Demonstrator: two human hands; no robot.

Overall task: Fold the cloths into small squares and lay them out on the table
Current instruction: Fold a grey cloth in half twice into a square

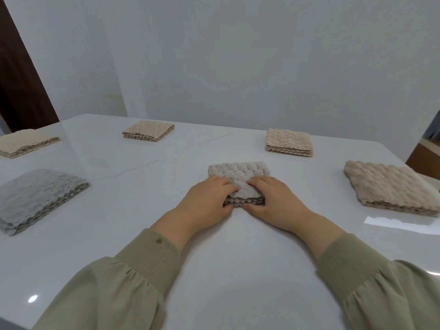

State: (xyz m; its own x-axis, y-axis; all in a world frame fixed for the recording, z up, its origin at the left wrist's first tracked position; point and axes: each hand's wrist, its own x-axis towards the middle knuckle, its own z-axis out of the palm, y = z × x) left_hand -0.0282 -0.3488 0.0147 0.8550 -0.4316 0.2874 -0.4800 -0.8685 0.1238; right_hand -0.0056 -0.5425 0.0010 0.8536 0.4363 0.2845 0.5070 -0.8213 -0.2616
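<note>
A plain pale wall (262, 55) fills the back of the room, with a dark brown door (19, 79) at far left and a brown wooden piece (426, 160) at the right edge.

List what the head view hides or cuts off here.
Head view:
centre grey cloth: near half covered by left hand and right hand.
far-left beige cloth: cut by the left edge.
left grey cloth: cut by the left edge.
right beige cloth: corner cut by the right edge.

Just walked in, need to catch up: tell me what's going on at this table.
A person's left hand and right hand grip the near edge of a folded grey cloth at the middle of the white table. Already laid out around it: four beige cloths and a second grey cloth, all folded.
</note>
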